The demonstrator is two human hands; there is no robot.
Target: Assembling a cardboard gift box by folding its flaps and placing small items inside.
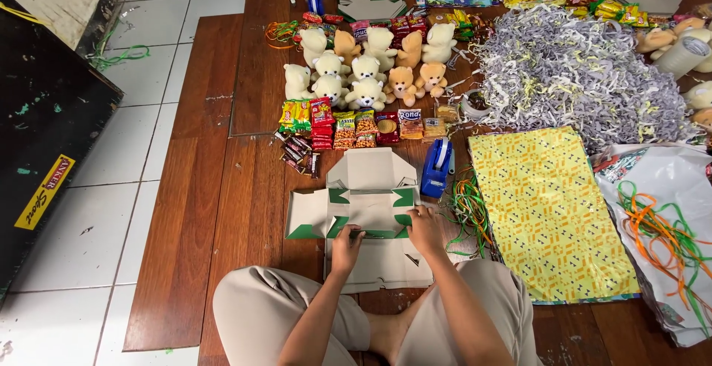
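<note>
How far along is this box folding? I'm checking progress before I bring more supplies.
Early. Supplies look laid out: plush bears, snack packets, tape dispenser. In hand: left hand and right hand press the near flap of the flat cardboard box. Left: its walls aren't up, and nothing is inside.

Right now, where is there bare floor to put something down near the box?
Bare wooden floor lies left of the flat cardboard box, below the snack packets, out to the white tiles. Right of the box it is crowded: blue tape dispenser, ribbons, yellow wrapping paper. Both hands, left hand and right hand, press the box's near edge.
</note>
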